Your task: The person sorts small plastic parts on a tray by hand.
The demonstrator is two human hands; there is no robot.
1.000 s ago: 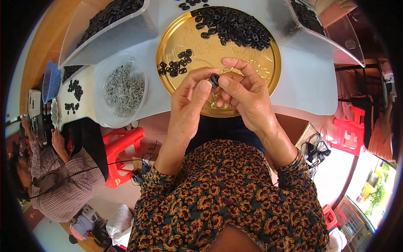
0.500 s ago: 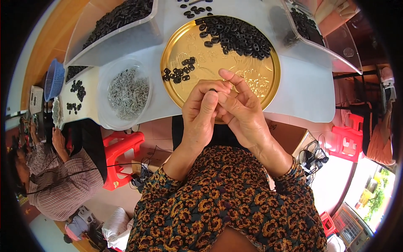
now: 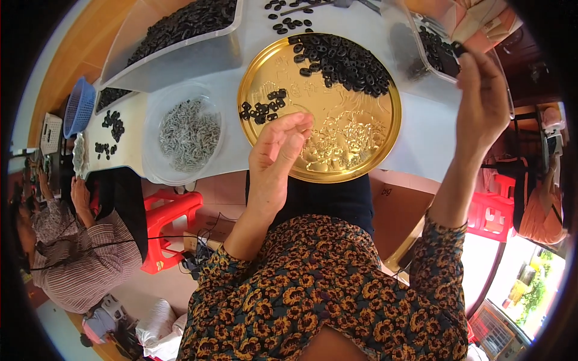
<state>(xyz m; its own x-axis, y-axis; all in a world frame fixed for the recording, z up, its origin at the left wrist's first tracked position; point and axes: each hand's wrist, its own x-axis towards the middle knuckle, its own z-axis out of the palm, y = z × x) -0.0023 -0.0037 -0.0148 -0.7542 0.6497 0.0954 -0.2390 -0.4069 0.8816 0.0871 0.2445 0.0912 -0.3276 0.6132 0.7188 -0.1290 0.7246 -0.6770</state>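
Observation:
My right hand (image 3: 484, 105) is raised at the right, over the near side of a clear plastic bin (image 3: 448, 77) of black pieces. Its fingers are pinched, with a small black piece (image 3: 459, 49) at the tips. My left hand (image 3: 274, 159) is over the near left rim of a round gold tray (image 3: 344, 175), fingers curled toward the thumb; whatever they hold, if anything, is hidden. Black oval pieces with holes (image 3: 346, 63) are heaped on the tray's far right. A smaller cluster of black pieces (image 3: 264, 108) lies at its left.
A clear round tub (image 3: 150, 162) of small silvery metal parts (image 3: 189, 133) stands left of the tray. Behind it is a large clear bin (image 3: 174, 60) full of black pieces. Loose black pieces (image 3: 292, 24) lie beyond the tray. A person in a striped shirt (image 3: 90, 265) sits at the left.
My hands were together over the tray's near edge; they have parted. My right hand has moved up and right to the bin. My left hand has stayed near the tray.

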